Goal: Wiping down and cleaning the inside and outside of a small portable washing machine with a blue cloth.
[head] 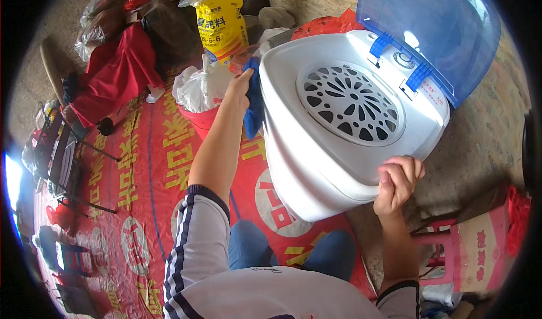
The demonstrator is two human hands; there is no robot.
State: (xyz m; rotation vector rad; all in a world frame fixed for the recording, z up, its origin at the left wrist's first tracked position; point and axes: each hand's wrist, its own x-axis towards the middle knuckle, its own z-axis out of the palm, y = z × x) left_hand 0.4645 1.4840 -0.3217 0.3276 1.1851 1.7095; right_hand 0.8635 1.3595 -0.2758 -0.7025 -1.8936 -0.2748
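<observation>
Before me stands a white plastic mini washing machine (296, 149), turned at an angle. Its translucent blue lid (427, 31) is raised on two blue hinges. Inside the top opening sits a round white perforated cover (351, 101) with petal-shaped slots. My left hand (243, 84) presses a blue cloth (254, 103) against the machine's left side. With bent fingers, my right hand (398, 183) grips the near right rim of the machine. The machine's underside is hidden from this angle.
Left of the machine are a red bucket (199, 120) with a white plastic bag (205, 86) and a yellow fertilizer sack (222, 27). A chair draped in red cloth (123, 69) stands farther left. At right, a cardboard box (478, 251) adjoins a pink stool (440, 251). Red printed sheeting (190, 217) covers the floor.
</observation>
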